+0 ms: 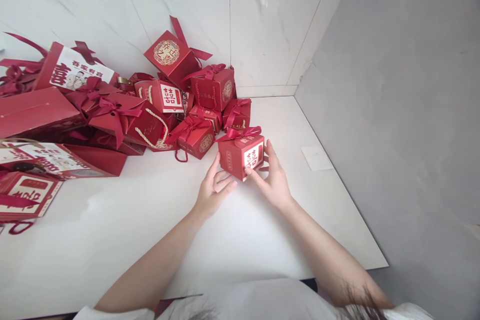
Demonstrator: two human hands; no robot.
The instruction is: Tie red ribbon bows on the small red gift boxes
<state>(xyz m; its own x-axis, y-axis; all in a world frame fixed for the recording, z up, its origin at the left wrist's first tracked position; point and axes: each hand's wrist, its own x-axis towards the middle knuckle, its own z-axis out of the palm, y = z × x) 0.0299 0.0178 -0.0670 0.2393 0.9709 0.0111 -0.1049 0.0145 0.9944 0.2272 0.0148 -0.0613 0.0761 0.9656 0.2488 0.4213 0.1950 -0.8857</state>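
A small red gift box (240,155) with a white label and a dark red ribbon bow on top stands on the white table (225,240), in front of a pile of similar boxes. My left hand (213,189) rests beside its left lower edge, fingers stretched and apart, fingertips touching the box. My right hand (273,177) cups the box's right side, thumb against the front near the label, fingers up along the side.
A heap of red gift boxes and bags (112,110) with ribbons and rope handles fills the table's back left. A small white card (316,158) lies at the right. Marble wall behind, grey wall (405,110) on the right, table edge near me.
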